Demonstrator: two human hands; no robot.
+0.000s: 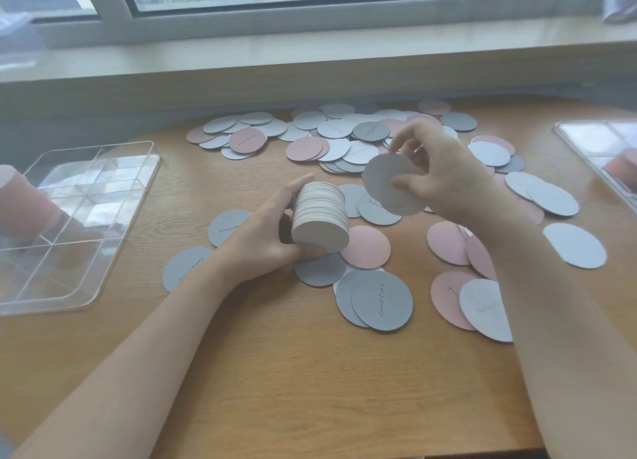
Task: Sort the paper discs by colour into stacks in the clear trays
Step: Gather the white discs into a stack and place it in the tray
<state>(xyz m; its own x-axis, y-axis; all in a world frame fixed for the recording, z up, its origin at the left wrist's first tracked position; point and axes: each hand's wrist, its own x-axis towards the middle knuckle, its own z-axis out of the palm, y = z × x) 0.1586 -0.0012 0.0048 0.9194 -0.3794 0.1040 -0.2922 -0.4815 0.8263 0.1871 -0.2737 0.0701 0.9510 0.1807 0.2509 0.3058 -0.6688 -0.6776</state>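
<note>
Wooden table (pixel 275 372) under window: left hand (pixel 272 238) fingers wrap thick pale-grey disc stack (pixel 319 217); right hand (pixel 444 176) pinches single grey disc (pixel 386 183) beside stack. Clear compartment tray (pixel 79 224) left of stack shows no stacks; many loose grey and pink discs (pixel 344 141) unsorted.

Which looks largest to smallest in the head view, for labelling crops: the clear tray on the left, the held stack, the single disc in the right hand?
1. Clear tray on the left, by far the largest.
2. Single disc and held stack look alike; not ranked.
</note>
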